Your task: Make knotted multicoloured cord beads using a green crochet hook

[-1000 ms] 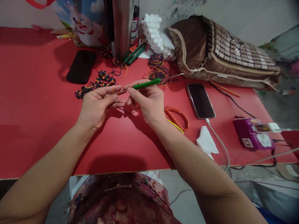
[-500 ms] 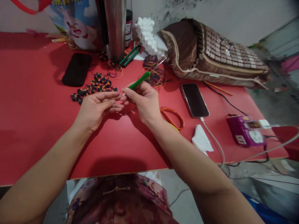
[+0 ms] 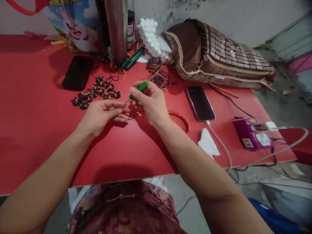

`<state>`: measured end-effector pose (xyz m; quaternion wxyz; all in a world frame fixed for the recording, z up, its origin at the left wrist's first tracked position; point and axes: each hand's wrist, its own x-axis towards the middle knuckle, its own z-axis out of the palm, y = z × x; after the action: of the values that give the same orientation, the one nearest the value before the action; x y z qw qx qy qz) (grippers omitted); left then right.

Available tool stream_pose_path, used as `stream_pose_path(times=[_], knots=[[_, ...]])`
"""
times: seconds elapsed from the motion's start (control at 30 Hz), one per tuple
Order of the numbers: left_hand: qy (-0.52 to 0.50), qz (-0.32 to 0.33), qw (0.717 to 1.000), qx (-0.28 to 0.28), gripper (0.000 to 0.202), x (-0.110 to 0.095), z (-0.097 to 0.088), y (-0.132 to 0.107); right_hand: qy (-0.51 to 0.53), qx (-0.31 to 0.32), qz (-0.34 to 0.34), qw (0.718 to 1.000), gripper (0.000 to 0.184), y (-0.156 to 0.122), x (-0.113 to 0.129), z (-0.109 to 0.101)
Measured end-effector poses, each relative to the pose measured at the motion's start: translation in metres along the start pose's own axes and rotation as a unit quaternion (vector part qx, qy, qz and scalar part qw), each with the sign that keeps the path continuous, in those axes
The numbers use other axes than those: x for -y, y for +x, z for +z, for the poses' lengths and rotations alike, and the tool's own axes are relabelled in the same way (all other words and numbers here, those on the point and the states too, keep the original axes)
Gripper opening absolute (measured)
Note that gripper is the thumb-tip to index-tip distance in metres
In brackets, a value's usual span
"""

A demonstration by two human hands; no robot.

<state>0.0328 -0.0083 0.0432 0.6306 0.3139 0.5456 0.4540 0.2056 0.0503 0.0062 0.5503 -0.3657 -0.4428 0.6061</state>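
My right hand (image 3: 152, 102) is closed around the green handle of a crochet hook (image 3: 142, 86). A thin metal shaft reaches from the handle down to the left fingertips, and another metal length shows past its upper end. Thumb and forefinger of my left hand (image 3: 99, 115) pinch thin yarn at the hook's tip; the small piece there is mostly hidden by the fingers. A dark strand (image 3: 136, 115) hangs between the two hands. Just beyond the left hand lies a bumpy crocheted strip (image 3: 97, 89) in dark, orange and pink yarn. Behind the right hand sits a loose yarn ball (image 3: 161, 79).
Orange-handled scissors or pliers (image 3: 181, 118) lie partly under my right forearm. To the right are a charging phone (image 3: 201, 103), white tissue (image 3: 208, 143) and a purple power box (image 3: 252, 135) with cables. A black case (image 3: 77, 72), steel flask (image 3: 117, 32), green cutter (image 3: 133, 58) and brown cushion (image 3: 219, 55) stand behind.
My right hand has turned the hook and drawn its handle down and left, so more bare shaft shows near the left fingers. My left hand keeps its pinch. The view has shifted slightly.
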Motion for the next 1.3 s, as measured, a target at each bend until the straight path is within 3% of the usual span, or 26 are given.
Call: stream_pose_path(times=[0.17,0.33,0.53,0.8,1.03,1.3], knots=[[0.002,-0.001,1.000,0.010,0.012,0.003,-0.002,0.001,-0.016,-0.027,-0.010,0.999,0.050,0.008,0.006,-0.013],[0.005,-0.002,1.000,0.001,0.011,0.003,-0.002,0.001,-0.020,-0.052,-0.016,0.998,0.054,0.010,0.010,-0.017],[-0.033,0.032,0.999,-0.024,0.020,-0.004,-0.005,0.004,-0.057,-0.071,-0.103,0.991,0.055,0.013,0.010,-0.022],[-0.065,0.043,0.997,-0.005,0.023,-0.009,-0.008,0.003,-0.083,0.022,-0.156,0.984,0.047,0.000,0.015,-0.010],[-0.114,0.073,0.991,0.020,0.031,-0.006,-0.012,0.010,-0.152,0.096,-0.220,0.959,0.031,-0.010,0.021,-0.001],[-0.147,0.106,0.982,0.056,0.036,0.000,-0.013,0.011,-0.228,-0.027,-0.285,0.931,0.046,-0.020,0.027,0.007]])
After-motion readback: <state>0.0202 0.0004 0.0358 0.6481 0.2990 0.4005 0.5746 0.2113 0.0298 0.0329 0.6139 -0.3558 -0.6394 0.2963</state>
